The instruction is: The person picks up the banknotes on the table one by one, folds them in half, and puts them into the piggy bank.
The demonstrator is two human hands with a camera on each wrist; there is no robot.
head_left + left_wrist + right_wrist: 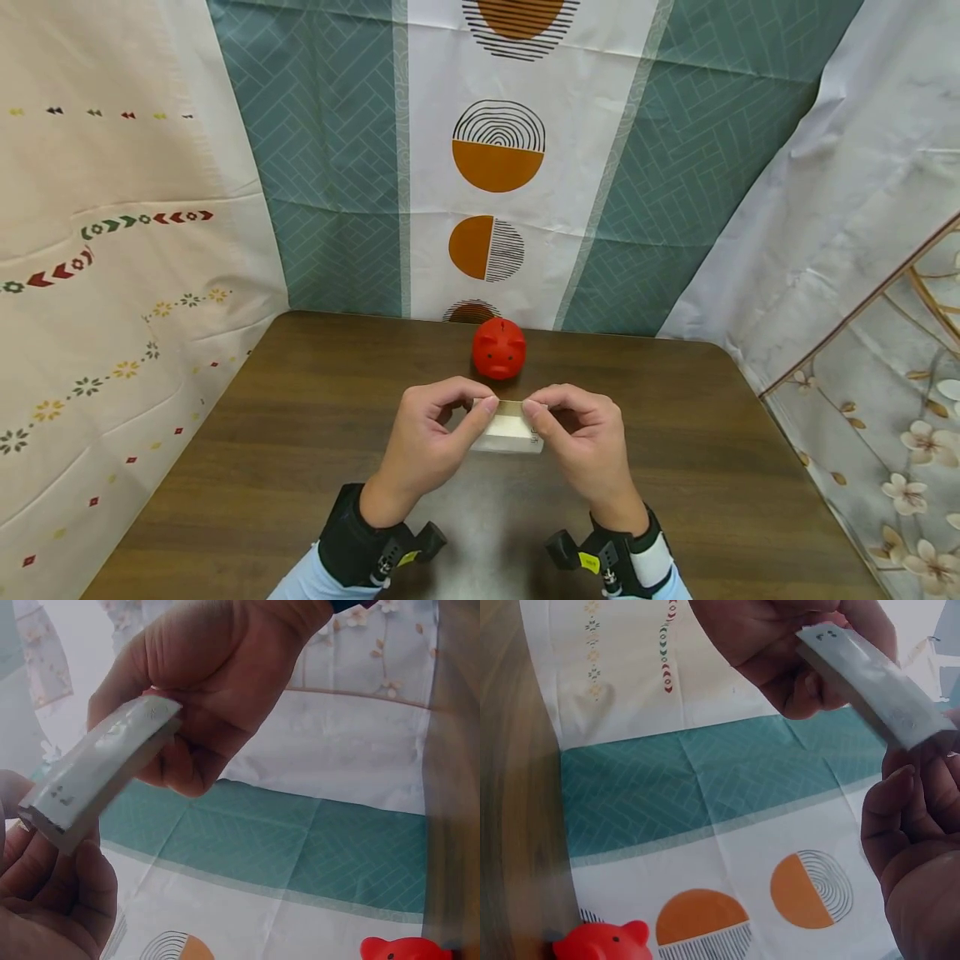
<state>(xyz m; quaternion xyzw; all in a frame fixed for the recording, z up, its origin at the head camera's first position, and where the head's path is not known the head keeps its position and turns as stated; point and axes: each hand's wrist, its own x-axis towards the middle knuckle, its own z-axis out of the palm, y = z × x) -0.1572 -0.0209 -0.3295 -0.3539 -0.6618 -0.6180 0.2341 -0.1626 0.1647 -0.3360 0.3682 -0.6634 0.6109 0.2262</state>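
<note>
Both hands hold a slim, pale cardboard-like box up in front of the body, one at each end. My left hand pinches its left end between thumb and fingers. At the other end my right hand does the same, near some small dark print. From below, in the left wrist view, the box shows a glossy whitish face with a few dark marks. The right wrist view has the same box slanting between the hands, fingertips at both ends.
Just beyond the hands, a red piggy bank stands on the brown wooden table. Patterned cloth hangs behind the table and along its left and right sides.
</note>
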